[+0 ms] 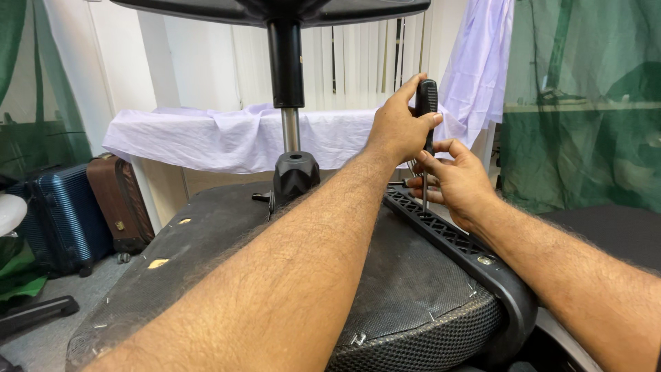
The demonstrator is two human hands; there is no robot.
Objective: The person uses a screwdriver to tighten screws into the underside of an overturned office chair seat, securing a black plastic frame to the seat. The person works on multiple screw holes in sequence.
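Both hands working a screwdriver at the armrest bracket of an upturned office chair.

The left hand is gripping the black screwdriver handle from the top, fingers closed round it. The right hand is pinching the screwdriver shaft low down, fingers narrow, steadying its tip against the black ribbed bracket. The bracket is lying along the edge of the chair seat underside. The gas-lift column is standing upright beyond. Two suitcases are sitting at far left.

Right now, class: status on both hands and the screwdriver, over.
Left hand gripping screwdriver handle upright. Right hand steadying its shaft at black bracket. Nothing blocking.
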